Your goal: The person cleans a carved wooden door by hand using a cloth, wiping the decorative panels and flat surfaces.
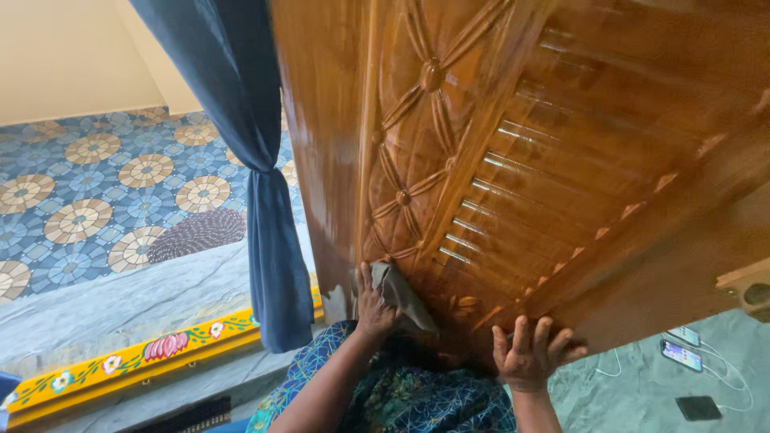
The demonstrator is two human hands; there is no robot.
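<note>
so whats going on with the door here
A person crouched low is wiping a carved, glossy wooden door. The left hand presses a grey cloth against the lower part of the carved panel, while the right hand lies flat against the door's bottom edge with fingers spread. A dark blue curtain hangs tied beside the door, above a yellow painted threshold. Three phones lie on the floor to the right, two on white cables.

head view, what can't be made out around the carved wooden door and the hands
- Carved brown wooden door: its top and right side are cut off by the frame edges.
- Grey cloth: the left hand covers part of it.
- Door's bottom edge: hidden behind the right hand and the blue patterned garment.
- Phones on the green floor: too small to make out their screens.
</note>
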